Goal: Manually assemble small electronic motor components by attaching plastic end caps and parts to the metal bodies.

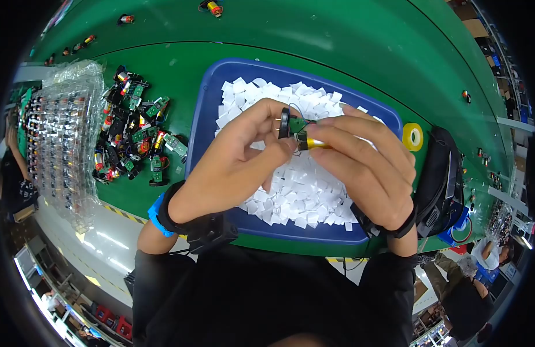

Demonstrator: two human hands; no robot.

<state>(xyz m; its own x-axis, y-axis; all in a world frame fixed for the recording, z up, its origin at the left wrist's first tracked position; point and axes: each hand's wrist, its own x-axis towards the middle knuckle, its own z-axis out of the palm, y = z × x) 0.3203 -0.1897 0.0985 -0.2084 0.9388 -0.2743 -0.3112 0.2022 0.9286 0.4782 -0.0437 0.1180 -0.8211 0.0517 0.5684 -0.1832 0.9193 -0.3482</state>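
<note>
Over the middle of a blue tray [208,104], both my hands hold one small electronic assembly [298,124]. It has a black round disc with thin metal pins, a green circuit board, a fine wire and a yellow cylinder. My left hand [230,159] pinches the disc side between thumb and fingers. From the other side, the fingers of my right hand [371,165] close round the board and the yellow cylinder. Fingertips hide part of the assembly. Beneath my hands, a heap of small white paper pieces [296,196] fills the tray.
Left of the tray lies a pile of similar assemblies [134,136], beside clear plastic trays [59,139] of packed parts. A yellow tape roll [407,137] and a black bag [434,173] lie to the right. A few assemblies [213,8] lie farther back. Other people sit at both sides.
</note>
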